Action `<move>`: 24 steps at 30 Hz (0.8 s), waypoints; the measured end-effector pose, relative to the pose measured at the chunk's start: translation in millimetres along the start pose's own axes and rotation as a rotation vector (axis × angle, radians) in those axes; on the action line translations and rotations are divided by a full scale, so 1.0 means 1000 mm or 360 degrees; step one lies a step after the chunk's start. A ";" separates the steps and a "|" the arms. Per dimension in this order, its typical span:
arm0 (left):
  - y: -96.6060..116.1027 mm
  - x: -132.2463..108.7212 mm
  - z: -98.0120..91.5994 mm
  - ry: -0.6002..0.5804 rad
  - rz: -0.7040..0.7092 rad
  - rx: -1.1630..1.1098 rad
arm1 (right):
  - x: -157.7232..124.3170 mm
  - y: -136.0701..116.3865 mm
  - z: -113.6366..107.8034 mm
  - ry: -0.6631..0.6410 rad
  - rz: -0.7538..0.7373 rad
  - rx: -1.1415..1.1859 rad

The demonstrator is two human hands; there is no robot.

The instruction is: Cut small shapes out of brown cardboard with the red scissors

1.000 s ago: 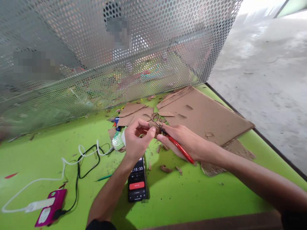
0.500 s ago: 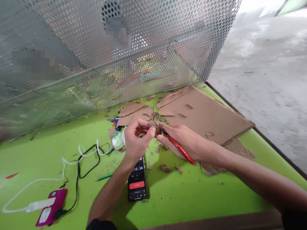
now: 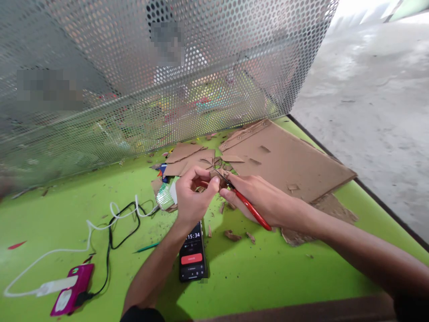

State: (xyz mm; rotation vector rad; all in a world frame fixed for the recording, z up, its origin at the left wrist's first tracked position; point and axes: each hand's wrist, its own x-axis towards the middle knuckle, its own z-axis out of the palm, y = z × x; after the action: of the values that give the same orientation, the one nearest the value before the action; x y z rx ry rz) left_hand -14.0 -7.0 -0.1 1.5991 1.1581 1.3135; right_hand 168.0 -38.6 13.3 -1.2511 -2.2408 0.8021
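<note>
Red-handled tool (image 3: 252,209) is held above the middle of the green tabletop (image 3: 254,277), handle sloping toward the near edge, dark metal end directed toward the far edge. Right hand (image 3: 261,192) is closed around the handle. Left hand (image 3: 194,192) pinches a small cardboard piece (image 3: 212,174) between thumb and fingers; the tool's end meets this piece, but whether it has cut in cannot be told. A large cardboard sheet (image 3: 284,161) extends to the tabletop's right edge. Flat cardboard offcuts (image 3: 187,154) lie toward the far edge, along which a perforated metal panel (image 3: 214,80) stands. Small scraps (image 3: 232,235) lie nearer the hands. A black phone (image 3: 191,267), timer lit, sits toward the near edge. A magenta block (image 3: 82,277), with a white cord (image 3: 50,253) and a black cord (image 3: 107,259), lies near the tabletop's near left corner.
</note>
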 end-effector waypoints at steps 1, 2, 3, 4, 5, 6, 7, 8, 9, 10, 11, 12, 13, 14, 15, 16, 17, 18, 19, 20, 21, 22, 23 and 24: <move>-0.001 0.000 0.000 0.0003 0.0006 0.0005 | 0.000 0.000 0.000 0.0001 0.0005 0.0005; -0.001 0.000 0.000 0.0004 0.0007 0.0008 | 0.000 0.000 0.000 0.0003 0.0009 0.0010; -0.002 -0.001 0.000 0.0004 0.0003 0.0009 | 0.000 0.000 0.001 0.0008 0.0012 0.0013; -0.002 -0.001 0.000 0.0004 -0.0006 0.0008 | 0.001 0.000 0.001 0.0010 0.0013 0.0013; -0.003 -0.001 0.000 0.0004 -0.0015 0.0004 | 0.001 0.000 0.001 0.0013 0.0016 0.0010; -0.004 -0.001 0.000 0.0004 -0.0024 -0.0001 | 0.001 0.000 0.002 0.0014 0.0019 0.0005; -0.004 -0.002 0.000 0.0005 -0.0030 -0.0007 | 0.001 0.001 0.003 0.0014 0.0022 -0.0001; -0.004 -0.002 0.000 0.0007 -0.0035 -0.0010 | 0.001 0.001 0.003 0.0018 0.0028 -0.0007; -0.004 -0.002 0.000 0.0010 -0.0038 -0.0010 | 0.001 0.001 0.003 0.0021 0.0039 -0.0011; -0.004 -0.002 0.000 0.0009 -0.0042 -0.0008 | 0.001 0.001 0.003 0.0024 0.0047 -0.0013; -0.004 -0.002 -0.001 0.0006 -0.0047 -0.0006 | 0.001 0.001 0.003 0.0030 0.0053 -0.0014; -0.004 -0.002 -0.001 0.0003 -0.0055 -0.0004 | 0.001 0.001 0.003 0.0034 0.0058 -0.0014; -0.003 -0.002 -0.001 0.0000 -0.0064 -0.0006 | 0.001 0.000 0.003 0.0039 0.0065 -0.0020; -0.003 -0.002 -0.001 -0.0003 -0.0074 -0.0009 | 0.001 0.000 0.003 0.0044 0.0074 -0.0033; -0.003 -0.002 -0.001 -0.0004 -0.0084 -0.0014 | 0.001 0.000 0.003 0.0046 0.0082 -0.0054; -0.003 -0.002 -0.001 -0.0004 -0.0092 -0.0021 | 0.002 0.000 0.004 0.0047 0.0093 -0.0083; -0.003 -0.002 -0.001 -0.0008 -0.0098 -0.0028 | 0.002 0.001 0.004 0.0049 0.0104 -0.0120; -0.003 -0.002 -0.001 -0.0010 -0.0103 -0.0036 | 0.003 0.001 0.004 0.0053 0.0114 -0.0161; -0.003 -0.001 -0.001 -0.0012 -0.0109 -0.0045 | 0.003 0.002 0.005 0.0057 0.0119 -0.0195; -0.003 -0.001 -0.001 -0.0015 -0.0114 -0.0054 | 0.003 0.002 0.006 0.0062 0.0121 -0.0220; -0.003 -0.001 -0.001 -0.0017 -0.0119 -0.0063 | 0.004 0.003 0.006 0.0067 0.0120 -0.0234; -0.003 -0.001 0.000 -0.0020 -0.0124 -0.0072 | 0.004 0.004 0.007 0.0075 0.0118 -0.0240; -0.003 -0.001 0.000 -0.0020 -0.0131 -0.0079 | 0.005 0.004 0.007 0.0080 0.0112 -0.0241; -0.002 -0.001 0.000 -0.0022 -0.0137 -0.0084 | 0.005 0.005 0.008 0.0088 0.0103 -0.0239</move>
State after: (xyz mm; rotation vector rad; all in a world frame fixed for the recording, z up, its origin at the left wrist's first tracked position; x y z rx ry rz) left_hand -14.5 -6.8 -2.5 1.5015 1.1613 1.2657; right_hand 163.7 -34.5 4.6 -1.4037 -2.2611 0.6233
